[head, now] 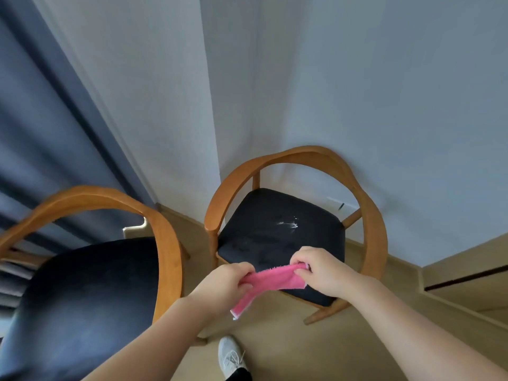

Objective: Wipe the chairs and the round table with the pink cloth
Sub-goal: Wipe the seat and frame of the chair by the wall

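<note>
Two bare forearms reach in from the bottom edge, and between them a white laced shoe (231,356) stands on the tan floor (275,339). The left hand (222,284) grips one end of the pink cloth (270,280), its fingers (244,269) curled round the fabric. The right hand (321,270) pinches the other end between thumb and bent fingers. The cloth is stretched between the two hands, and a loose corner with a pale hem hangs below the left hand. It is held in the air in front of the near edge of the corner chair (283,237), a wooden armchair with a curved back rail and a dark padded seat. Whether it touches the seat cannot be told. A small white smear (291,224) shows on that seat, toward the back. A second chair (90,284) of the same kind stands just beside it on the left, closer to the camera. Blue curtain (41,133) hangs behind the second chair, and pale wall (357,78) rises behind the corner chair.
</note>
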`<state>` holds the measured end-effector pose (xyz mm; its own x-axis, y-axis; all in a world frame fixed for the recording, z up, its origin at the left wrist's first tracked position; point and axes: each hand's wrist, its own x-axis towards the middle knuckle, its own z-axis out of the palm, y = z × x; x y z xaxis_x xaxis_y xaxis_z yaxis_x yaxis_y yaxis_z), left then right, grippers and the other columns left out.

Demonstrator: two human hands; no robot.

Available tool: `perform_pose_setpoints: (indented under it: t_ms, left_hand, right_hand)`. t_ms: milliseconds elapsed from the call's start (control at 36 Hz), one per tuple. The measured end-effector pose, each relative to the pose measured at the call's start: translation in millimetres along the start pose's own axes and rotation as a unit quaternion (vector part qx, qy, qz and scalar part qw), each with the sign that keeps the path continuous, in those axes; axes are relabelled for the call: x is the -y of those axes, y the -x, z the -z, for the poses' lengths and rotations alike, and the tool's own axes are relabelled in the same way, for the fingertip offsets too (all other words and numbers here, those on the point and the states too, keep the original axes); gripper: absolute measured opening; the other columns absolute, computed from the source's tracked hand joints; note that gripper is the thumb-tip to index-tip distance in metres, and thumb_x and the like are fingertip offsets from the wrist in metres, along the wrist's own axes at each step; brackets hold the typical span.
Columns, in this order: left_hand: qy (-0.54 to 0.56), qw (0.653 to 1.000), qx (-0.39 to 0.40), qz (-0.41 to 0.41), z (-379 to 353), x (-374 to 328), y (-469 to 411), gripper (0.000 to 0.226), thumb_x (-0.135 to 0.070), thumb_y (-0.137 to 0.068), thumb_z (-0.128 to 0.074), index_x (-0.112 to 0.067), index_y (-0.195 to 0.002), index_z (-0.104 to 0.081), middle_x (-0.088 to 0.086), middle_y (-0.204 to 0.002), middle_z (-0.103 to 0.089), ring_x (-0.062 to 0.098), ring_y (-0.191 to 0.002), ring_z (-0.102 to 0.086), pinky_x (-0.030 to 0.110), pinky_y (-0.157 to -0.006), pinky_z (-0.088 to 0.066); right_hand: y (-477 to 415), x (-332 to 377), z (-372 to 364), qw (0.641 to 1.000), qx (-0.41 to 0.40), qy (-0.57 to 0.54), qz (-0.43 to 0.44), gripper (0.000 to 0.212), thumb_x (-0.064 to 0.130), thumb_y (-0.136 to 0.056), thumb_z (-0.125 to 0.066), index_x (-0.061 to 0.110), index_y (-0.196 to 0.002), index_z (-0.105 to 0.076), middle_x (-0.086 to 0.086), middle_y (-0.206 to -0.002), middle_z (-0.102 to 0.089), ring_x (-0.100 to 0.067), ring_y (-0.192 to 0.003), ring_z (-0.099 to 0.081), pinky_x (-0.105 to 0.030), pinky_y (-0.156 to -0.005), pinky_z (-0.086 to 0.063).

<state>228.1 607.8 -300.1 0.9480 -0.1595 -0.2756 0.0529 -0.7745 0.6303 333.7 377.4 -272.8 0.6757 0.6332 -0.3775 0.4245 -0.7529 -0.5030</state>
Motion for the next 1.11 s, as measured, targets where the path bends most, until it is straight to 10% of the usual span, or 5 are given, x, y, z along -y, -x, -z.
perform_pose_setpoints:
  t_ms: [278, 944, 1111]
  left_hand:
    - [0.018, 0.995, -0.001, 0.1, -4.7, 53.4, -51.8, 0.015, -0.018, -0.086, -0.054, -0.031, -0.078, -0.052, -0.012, -0.075, -0.053, 0.008, -0.073, -0.052, 0.02, -0.064, -0.04]
    - [0.189, 0.925, -0.094, 0.315, -116.2, 102.1, -148.4, 0.02, -0.008, -0.089, -0.05, -0.014, -0.1, -0.066, 0.001, -0.09, -0.065, 0.019, -0.083, -0.058, 0.026, -0.069, -0.041]
    - [0.151, 0.917, -0.105, 0.353, -112.9, 118.4, -172.0, 0.028, -0.009, -0.087, -0.046, -0.016, -0.112, -0.056, 0.003, -0.1, -0.058, 0.024, -0.093, -0.058, 0.033, -0.073, -0.047]
  right_hand:
    - [-78.6, -12.7, 21.4, 0.999, 0.021, 0.015, -0.02, 0.017, 0.014, -0.095, -0.058, 0.03, -0.098, -0.063, 0.012, -0.098, -0.062, -0.008, -0.09, -0.061, -0.019, -0.08, -0.053]
    - [-267.8, -116.9, -19.4, 0.982, 0.169, 0.078, 0.031, 0.022, 0.011, -0.097, -0.05, 0.028, -0.087, -0.059, 0.006, -0.091, -0.063, -0.01, -0.08, -0.06, -0.025, -0.07, -0.051]
    - [-345.5, -102.2, -39.2, 0.989, 0.138, 0.045, 0.024, 0.045, 0.013, -0.098, -0.054, 0.023, -0.141, -0.049, 0.001, -0.136, -0.056, -0.019, -0.123, -0.054, -0.037, -0.102, -0.048]
